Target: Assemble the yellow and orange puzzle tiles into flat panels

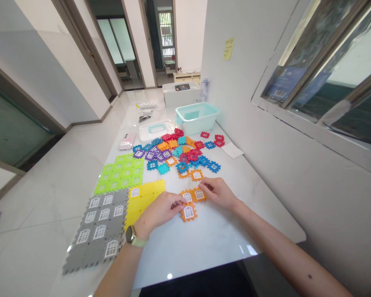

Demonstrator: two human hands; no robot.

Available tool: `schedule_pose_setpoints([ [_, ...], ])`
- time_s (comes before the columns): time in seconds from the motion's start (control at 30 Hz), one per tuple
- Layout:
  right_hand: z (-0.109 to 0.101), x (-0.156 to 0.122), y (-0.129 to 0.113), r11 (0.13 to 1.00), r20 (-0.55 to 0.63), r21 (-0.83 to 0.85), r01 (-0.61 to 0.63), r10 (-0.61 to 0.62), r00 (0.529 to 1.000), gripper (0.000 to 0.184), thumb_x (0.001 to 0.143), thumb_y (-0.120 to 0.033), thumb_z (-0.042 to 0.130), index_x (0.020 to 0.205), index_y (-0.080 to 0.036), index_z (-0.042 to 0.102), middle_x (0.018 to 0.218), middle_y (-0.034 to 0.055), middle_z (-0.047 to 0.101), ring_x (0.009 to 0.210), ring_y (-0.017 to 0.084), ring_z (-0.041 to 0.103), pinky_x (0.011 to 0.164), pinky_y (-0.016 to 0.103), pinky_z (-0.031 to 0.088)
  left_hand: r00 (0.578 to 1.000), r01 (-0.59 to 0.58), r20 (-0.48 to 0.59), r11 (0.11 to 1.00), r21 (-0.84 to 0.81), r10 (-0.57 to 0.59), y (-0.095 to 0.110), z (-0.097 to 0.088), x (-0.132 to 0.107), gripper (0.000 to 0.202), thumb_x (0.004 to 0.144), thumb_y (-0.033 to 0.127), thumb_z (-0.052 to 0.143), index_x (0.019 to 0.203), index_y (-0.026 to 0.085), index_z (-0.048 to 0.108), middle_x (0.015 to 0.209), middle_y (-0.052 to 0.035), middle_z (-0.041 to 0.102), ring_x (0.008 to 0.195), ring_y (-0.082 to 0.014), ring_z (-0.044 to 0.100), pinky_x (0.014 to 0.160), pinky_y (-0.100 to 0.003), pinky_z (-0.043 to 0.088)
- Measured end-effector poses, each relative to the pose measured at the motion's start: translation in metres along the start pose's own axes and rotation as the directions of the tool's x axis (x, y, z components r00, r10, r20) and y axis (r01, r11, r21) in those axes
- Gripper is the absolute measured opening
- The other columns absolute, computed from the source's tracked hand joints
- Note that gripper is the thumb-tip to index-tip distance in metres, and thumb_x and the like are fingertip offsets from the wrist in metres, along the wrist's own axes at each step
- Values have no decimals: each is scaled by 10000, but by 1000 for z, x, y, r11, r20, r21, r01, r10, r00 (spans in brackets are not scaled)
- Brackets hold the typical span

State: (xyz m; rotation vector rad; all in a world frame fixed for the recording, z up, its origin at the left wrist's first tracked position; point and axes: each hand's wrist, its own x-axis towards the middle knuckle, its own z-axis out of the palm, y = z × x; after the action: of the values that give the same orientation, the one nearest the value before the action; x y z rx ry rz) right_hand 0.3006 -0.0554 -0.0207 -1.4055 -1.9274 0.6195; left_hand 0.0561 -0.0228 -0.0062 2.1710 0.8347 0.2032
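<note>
"What are the hands doing up close?"

"The left hand (159, 210) and right hand (218, 193) are meeting over two joined orange window tiles (193, 195), fingers bunched, seemingly pinching the edges. A third orange tile (189, 212) is lying just below."

"Is that grip working?"

"Yes, holding near the notches is keeping them square. Beyond, a grey panel (94, 231) and yellow panel (144, 198) are lying beside them, a colourful tile heap (176, 152) is spreading, and a teal tub (197, 117) is sitting farther along the bench (266, 222)."
</note>
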Motion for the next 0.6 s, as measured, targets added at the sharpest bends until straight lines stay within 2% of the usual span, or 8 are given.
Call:
schedule_pose_setpoints([
  [0.17, 3, 0, -1, 999, 42, -18, 27, -26, 999, 309, 961, -302, 449, 715, -175, 586, 593, -27, 524, 529, 98, 444, 557, 236, 302, 995, 18, -100, 992, 128, -6, 1, -7, 1, 159, 924, 283, 567, 970, 214, 703, 858, -19, 705, 770, -172, 636, 696, -253, 477],
  [0.27, 2, 2, 1, 999, 19, -25, 20, -19, 1000, 329, 965, -317, 444, 707, -176, 590, 590, -23, 527, 527, 101, 437, 549, 239, 303, 988, 6, -154, 977, 214, 27, 14, 0, -9, 183, 946, 268, 524, 1022, 214, 682, 959, -45, 688, 897, -199, 634, 802, -305, 509],
  [0.37, 0, 3, 2, 1000, 1, -16, -3, 3, 1000, 337, 967, -331, 439, 719, -178, 608, 598, -14, 556, 526, 107, 446, 543, 242, 313, 974, -6, -213, 956, 292, 72, 34, 26, -29, 269, 938, 203, 498, 1173, 229, 627, 1187, -74, 639, 1111, -237, 580, 973, -400, 490],
  [0.47, 0, 4, 1, 1000, 1, -3, -2, 2, 1000, 335, 967, -343, 438, 742, -181, 626, 611, -4, 582, 532, 113, 463, 541, 243, 330, 972, -15, -215, 934, 356, 98, 51, 62, -49, 483, 891, 267, 587, 1364, 216, 504, 1467, -103, 467, 1361, -305, 404, 1118, -490, 395],
  [0.53, 1, 3, 0, 1000, -10, -14, 1, -1, 1000, 333, 967, -348, 443, 745, -183, 629, 615, 0, 587, 537, 117, 465, 542, 244, 339, 974, 2, -210, 921, 391, 87, 55, 80, -55, 602, 899, 333, 587, 1453, 189, 402, 1562, -124, 343, 1443, -339, 284, 1157, -537, 339],
  [0.6, 1, 3, 1, 1000, -27, -26, 5, -5, 1000, 326, 965, -345, 447, 750, -183, 631, 636, 7, 599, 553, 122, 479, 553, 249, 352, 975, 36, -215, 912, 409, 58, 53, 91, -55, 652, 923, 357, 553, 1502, 171, 318, 1595, -139, 272, 1473, -354, 218, 1169, -570, 305],
])
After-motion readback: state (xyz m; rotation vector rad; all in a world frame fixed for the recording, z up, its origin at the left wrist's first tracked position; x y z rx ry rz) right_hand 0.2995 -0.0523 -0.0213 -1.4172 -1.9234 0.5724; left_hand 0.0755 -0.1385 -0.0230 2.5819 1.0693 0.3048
